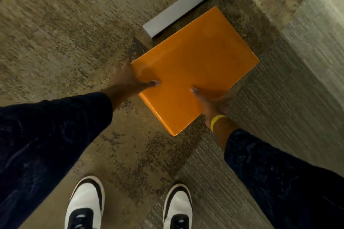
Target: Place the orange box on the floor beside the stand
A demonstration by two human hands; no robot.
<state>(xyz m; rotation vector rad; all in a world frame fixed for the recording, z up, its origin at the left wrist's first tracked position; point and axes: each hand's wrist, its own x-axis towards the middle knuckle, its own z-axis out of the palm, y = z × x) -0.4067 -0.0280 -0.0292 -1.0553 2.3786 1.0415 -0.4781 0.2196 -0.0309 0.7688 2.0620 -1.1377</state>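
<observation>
Orange box (195, 69), lid shut, contents not visible. Held over the carpeted floor (55, 33), grey stand (178, 9) base just beyond its 12 o'clock edge. Left hand (128, 78) grips the 9 o'clock side, thumb on top. Right hand (210, 106) grips the 5 o'clock edge likewise; yellow wristband (216, 120).

It looks like an office. Patterned carpet tiles (65, 24) cover the floor, where a grey metal stand (178, 11) rests.
</observation>
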